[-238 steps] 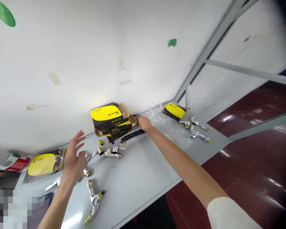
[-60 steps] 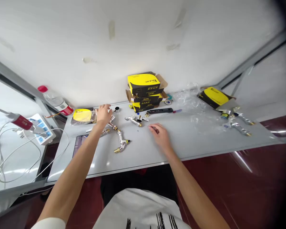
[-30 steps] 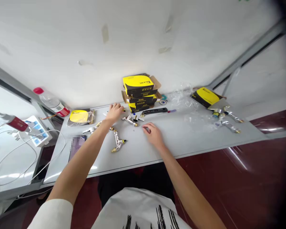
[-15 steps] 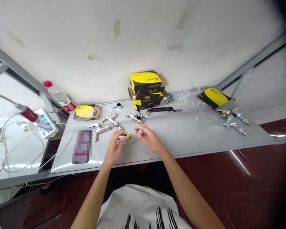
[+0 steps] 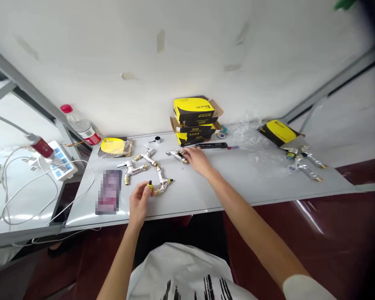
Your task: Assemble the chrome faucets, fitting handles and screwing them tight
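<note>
**Lot: one grey bench, as laid out**

1. Left hand, pinching a small brass fitting with a yellow band, just beside a chrome tap.
2. Right hand, its fingers at the end of a second chrome tap, near the back edge.
3. Third chrome tap and fourth chrome tap, left of centre.
4. Stack of yellow-and-black boxes, back edge, with a black-handled tool lying in front.
5. Back right corner: yellow-and-black box, crumpled plastic wrap, two more chrome taps.
6. Back left corner: yellow packet, beside a red-capped plastic bottle.
</note>
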The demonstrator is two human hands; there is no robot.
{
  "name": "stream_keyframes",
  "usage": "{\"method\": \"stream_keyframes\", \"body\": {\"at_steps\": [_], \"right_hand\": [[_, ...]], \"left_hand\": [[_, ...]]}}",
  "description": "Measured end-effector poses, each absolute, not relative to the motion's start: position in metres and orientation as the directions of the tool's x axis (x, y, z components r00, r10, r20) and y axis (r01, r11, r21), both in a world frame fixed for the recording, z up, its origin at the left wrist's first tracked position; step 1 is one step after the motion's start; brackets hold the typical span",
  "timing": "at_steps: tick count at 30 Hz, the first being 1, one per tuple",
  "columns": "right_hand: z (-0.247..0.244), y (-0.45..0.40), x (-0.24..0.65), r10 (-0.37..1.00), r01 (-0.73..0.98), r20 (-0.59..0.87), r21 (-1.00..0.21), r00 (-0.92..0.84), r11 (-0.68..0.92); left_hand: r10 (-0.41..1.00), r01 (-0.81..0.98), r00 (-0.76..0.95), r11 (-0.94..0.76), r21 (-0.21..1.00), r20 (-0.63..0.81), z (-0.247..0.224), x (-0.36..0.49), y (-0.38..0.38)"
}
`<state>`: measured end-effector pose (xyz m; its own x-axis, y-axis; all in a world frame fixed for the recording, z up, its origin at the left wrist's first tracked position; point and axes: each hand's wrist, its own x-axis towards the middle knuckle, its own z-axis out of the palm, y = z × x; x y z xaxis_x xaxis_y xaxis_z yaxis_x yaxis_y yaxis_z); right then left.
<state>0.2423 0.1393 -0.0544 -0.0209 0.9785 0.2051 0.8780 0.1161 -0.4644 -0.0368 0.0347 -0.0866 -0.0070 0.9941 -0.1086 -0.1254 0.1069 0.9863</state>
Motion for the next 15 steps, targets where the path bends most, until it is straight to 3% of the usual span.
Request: {"method": "stream_keyframes", "body": {"at_steps": [11, 15], "right_hand": [[-0.051, 0.148, 0.252, 0.985, 0.814, 0.109, -0.556, -0.131, 0.17], [-0.037, 0.134, 0.25, 0.987, 0.712, 0.16, -0.693, 0.004, 0.11]], "left_hand": [[0.998, -0.056, 0.036, 0.051, 0.997, -0.049, -0.079, -0.038, 0.038], [0.994, -0.112, 0.038, 0.103, 0.988, -0.099, -0.08, -0.036, 0.038]]}}
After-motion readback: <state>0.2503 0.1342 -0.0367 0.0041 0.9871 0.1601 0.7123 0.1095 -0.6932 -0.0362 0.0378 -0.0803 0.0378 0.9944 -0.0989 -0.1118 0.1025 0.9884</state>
